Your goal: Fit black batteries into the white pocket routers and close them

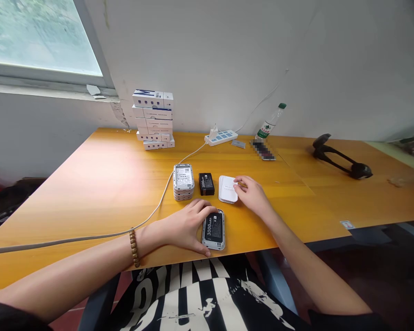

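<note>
My left hand [188, 225] rests on the table's front edge, fingers and thumb closed around a white pocket device [214, 230] that lies back-up with a black 3000mAh battery set in it. My right hand [251, 193] lies on the tabletop with its fingertips pinching the right edge of the top white back cover [227, 188] of a small pile. A loose black battery [206, 183] lies between that pile and a stack of open white devices [183, 181].
The orange table [100, 184] holds a tower of white boxes [153, 119], a power strip [222, 137] with a white cable [89, 236] running left, a plastic bottle [271, 122], a phone [263, 149] and a black stand [341, 161]. A window [37, 37] sits upper left.
</note>
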Action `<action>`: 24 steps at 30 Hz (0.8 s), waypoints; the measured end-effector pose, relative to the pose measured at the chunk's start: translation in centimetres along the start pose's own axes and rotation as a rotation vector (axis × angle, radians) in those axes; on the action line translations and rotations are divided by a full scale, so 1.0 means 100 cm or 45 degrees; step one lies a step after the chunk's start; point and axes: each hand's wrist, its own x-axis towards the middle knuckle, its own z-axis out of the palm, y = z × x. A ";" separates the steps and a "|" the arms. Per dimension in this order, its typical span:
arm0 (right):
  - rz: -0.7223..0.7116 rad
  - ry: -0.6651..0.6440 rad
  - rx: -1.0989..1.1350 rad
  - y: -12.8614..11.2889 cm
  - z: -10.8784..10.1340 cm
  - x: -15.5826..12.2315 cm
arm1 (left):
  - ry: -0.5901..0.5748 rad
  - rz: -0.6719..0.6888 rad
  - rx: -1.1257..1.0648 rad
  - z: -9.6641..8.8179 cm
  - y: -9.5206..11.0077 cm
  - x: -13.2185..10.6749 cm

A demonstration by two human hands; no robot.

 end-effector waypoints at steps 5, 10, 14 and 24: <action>-0.121 0.015 -0.051 0.001 -0.001 -0.003 | 0.013 -0.013 -0.008 0.001 -0.001 0.000; -0.264 -0.196 -0.248 -0.007 -0.003 -0.011 | 0.067 -0.004 -0.032 0.003 -0.002 -0.001; -0.263 -0.452 -0.409 -0.007 -0.004 -0.007 | 0.073 0.001 -0.034 0.003 -0.002 -0.001; -0.220 -0.769 -0.518 -0.010 -0.020 0.031 | 0.046 -0.020 -0.028 0.003 -0.002 0.000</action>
